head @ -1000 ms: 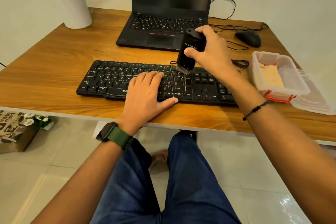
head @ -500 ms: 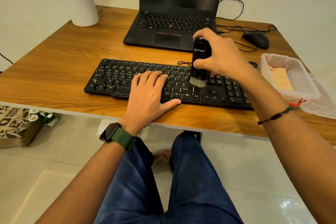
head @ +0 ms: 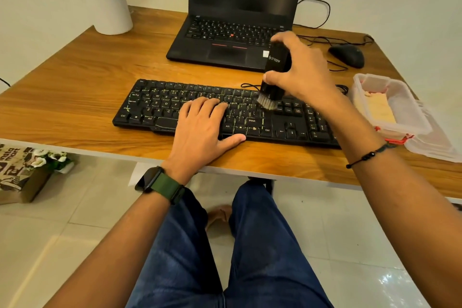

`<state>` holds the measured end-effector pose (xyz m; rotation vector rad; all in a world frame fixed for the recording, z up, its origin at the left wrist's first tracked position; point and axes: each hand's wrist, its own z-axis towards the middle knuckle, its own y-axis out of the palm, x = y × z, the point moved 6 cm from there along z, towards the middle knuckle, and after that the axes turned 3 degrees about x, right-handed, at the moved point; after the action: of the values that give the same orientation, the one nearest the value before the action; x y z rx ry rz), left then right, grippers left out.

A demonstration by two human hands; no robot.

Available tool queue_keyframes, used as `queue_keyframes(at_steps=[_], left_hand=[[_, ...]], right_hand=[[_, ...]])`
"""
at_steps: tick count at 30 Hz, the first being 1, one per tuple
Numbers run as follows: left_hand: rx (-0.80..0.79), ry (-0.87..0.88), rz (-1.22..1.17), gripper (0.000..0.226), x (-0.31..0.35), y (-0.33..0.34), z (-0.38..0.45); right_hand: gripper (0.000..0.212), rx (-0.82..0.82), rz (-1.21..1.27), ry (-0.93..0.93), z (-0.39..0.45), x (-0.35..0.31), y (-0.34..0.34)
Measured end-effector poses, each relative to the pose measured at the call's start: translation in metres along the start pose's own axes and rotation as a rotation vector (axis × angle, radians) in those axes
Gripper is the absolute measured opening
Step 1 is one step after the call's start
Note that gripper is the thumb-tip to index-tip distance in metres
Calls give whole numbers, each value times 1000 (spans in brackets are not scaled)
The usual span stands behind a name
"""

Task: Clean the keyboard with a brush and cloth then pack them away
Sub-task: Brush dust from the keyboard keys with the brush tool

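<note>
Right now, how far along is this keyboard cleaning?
Early on. The right hand holds the brush, bristles on the keyboard, while the left hand rests flat on the keys. Still left: wiping with the cloth, lying in the open plastic box, then packing both away.

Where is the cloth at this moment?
In the head view, the cloth lies inside the open box at the desk's right side, right of the keyboard.

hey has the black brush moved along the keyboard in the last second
Yes. The black handheld brush in the right hand came down and slid rightward along the black desktop keyboard; its bristles now touch the keys beside the navigation block.
</note>
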<state>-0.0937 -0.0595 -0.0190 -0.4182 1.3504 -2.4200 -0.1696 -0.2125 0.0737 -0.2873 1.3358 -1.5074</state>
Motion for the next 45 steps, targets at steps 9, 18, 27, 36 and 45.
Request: queue_keyframes(at_steps=[9, 18, 27, 36, 45], left_hand=[[-31, -10, 11, 79, 0, 2, 0], [-34, -12, 14, 79, 1, 0, -1], [-54, -13, 8, 80, 1, 0, -1], [-71, -22, 2, 82, 0, 1, 0], [-58, -12, 8, 81, 0, 1, 0]], right_hand=[[65, -1, -63, -104, -22, -8, 14], [66, 65, 8, -46, -17, -8, -4], [63, -49, 34, -63, -51, -10, -3], [64, 29, 37, -38, -41, -7, 4], [64, 14, 91, -110, -49, -15, -12]])
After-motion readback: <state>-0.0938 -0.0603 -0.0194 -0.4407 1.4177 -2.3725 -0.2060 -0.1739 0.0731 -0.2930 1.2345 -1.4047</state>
